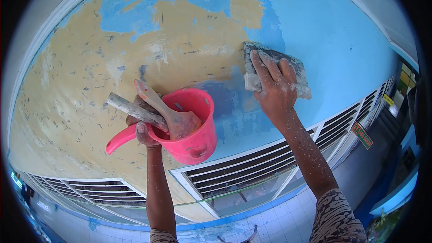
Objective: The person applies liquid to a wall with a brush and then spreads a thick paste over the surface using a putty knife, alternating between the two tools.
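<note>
My right hand (276, 85) is closed on a flat, plaster-smeared block (300, 74) laid against the blue part of the wall (333, 49), by the edge of the tan patch (198, 45). Lower left, my left hand (145, 128) grips the rim and handle side of a pink dipper (193, 141). In the dipper stands a brush (177, 119) with a pale, red-tipped handle. A grey, crusted stick or handle (135, 110) leans across the rim beside my left hand; its lower end is hidden.
Slatted vents (252, 166) with white frames run below the wall patch, with more at the lower left (94, 189). A small sign (362, 135) hangs at the right. White tiles (279, 216) show at the bottom.
</note>
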A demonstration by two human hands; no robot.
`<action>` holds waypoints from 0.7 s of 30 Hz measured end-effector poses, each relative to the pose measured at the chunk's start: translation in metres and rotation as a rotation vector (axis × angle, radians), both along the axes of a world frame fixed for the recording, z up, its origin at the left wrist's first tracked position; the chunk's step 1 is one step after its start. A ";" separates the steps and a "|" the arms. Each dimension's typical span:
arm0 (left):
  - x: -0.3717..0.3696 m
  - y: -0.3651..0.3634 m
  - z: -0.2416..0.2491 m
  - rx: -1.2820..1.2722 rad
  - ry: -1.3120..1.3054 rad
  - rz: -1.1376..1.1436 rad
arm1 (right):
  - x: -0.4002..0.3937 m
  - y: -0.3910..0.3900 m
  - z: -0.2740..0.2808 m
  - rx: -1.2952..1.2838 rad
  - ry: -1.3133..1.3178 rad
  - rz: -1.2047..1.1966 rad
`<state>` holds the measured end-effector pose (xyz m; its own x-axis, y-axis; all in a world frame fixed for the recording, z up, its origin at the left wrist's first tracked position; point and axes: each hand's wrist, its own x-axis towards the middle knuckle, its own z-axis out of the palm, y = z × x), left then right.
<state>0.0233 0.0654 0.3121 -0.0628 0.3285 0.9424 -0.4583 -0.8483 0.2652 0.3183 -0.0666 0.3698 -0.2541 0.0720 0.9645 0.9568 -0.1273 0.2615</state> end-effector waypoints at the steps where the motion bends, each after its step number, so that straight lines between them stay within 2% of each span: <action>1: 0.000 0.000 0.000 0.003 -0.002 0.006 | -0.001 0.000 0.002 0.015 -0.009 -0.023; 4: 0.000 -0.001 0.002 0.012 0.020 0.012 | -0.005 0.003 0.026 0.015 0.029 0.034; 10: 0.000 -0.001 0.003 0.031 0.030 0.029 | -0.004 -0.003 0.002 -0.051 0.021 -0.022; 13: -0.001 0.006 0.003 0.068 0.041 0.012 | -0.013 -0.004 0.019 -0.045 0.083 0.020; 21: 0.009 -0.005 0.004 -0.003 -0.037 -0.022 | -0.010 -0.001 0.021 -0.007 0.045 0.011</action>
